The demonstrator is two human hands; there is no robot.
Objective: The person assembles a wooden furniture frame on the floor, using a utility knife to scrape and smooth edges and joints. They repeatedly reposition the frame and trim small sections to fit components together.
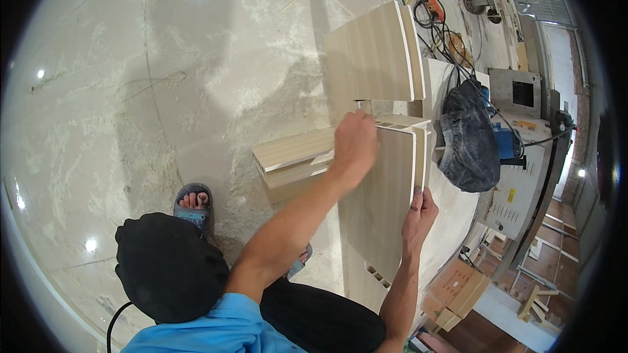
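My left hand (356, 144) is closed near the end of a pale wood-grain hollow panel (383, 189), beside a gap in the boards. Whatever its fingers pinch is too small or hidden to tell. Lower down, my right hand (418, 217) grips the long white-edged side of that panel, thumb on the edge. Across the gap, a second wood-grain panel (379, 52) stands in line with the first. A narrower wood-grain board (294, 148) sticks out to the left at about a right angle, passing behind my left wrist. Open hollow cells show at the panel's ends.
A dust-covered black bag (468, 137) sits right of the panels, against a blue tool (505, 140). Black cables (425, 23) and an orange-red power box (432, 6) lie at the top right. A cardboard box (453, 291) is at lower right. Sawdust streaks the pale floor (216, 78).
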